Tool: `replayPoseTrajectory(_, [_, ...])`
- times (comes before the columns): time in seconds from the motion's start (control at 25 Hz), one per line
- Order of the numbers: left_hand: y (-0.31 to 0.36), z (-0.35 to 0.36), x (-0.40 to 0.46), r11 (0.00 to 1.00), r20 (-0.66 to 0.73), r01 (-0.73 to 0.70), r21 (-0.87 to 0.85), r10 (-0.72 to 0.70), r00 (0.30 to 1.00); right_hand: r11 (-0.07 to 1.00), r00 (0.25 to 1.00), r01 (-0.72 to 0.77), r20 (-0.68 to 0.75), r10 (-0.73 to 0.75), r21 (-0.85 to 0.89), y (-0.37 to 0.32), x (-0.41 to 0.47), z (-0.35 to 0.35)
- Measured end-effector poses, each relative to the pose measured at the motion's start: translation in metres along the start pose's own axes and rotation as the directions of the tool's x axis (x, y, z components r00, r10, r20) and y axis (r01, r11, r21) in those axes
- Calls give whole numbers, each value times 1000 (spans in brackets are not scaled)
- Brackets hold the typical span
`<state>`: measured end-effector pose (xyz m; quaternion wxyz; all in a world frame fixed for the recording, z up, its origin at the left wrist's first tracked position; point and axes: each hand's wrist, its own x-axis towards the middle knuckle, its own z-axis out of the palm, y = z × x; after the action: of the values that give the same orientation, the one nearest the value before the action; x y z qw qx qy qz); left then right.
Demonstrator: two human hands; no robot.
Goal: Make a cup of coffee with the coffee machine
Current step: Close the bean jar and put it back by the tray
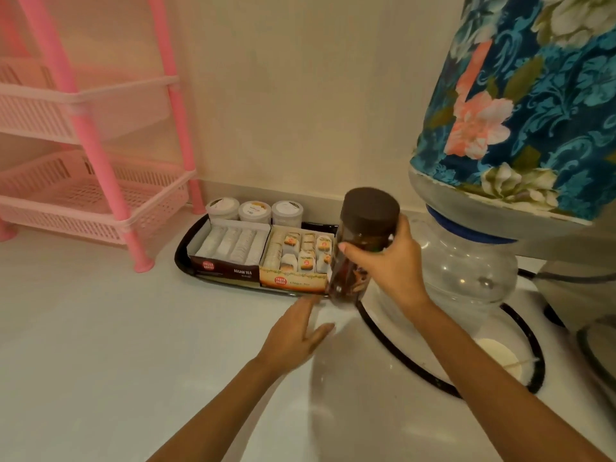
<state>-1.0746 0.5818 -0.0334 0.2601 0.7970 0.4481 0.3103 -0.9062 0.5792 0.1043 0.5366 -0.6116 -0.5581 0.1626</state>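
My right hand (390, 261) grips a glass coffee jar (361, 241) with a dark brown lid, held tilted above the white counter beside the black tray (181, 251). Below the jar, my left hand (296, 331) hovers over the counter, fingers apart and holding nothing. A white paper cup (500, 356) with a wooden stirrer stands at the right, partly behind my right forearm. A metallic appliance (576, 295) is cut off by the right edge.
The tray holds two open tea-bag boxes (263, 258) and three lidded tubs (255, 211) at the wall. A pink plastic rack (93, 181) stands at the left. An inverted water bottle with a floral cover (520, 111) sits at the right, a black cable (410, 358) looping below it.
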Motion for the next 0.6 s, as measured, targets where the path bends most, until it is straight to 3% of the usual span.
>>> replayPoseTrajectory(0.12, [-52,4,-6,962,101,-155,225,135,986,1000,995,23,-96,-24,-18,-6,51,25])
replayPoseTrajectory(0.28, [-92,6,4,905,193,-360,228,320,928,999,987,8,-159,-14,-34,10,111,69])
replayPoseTrajectory(0.48, [-103,5,14,874,325,-388,293,291,900,999,982,-33,-189,27,-27,47,157,119])
replayPoseTrajectory(0.6, [-105,7,16,858,331,-388,338,278,902,999,980,-32,-197,27,-20,59,172,138])
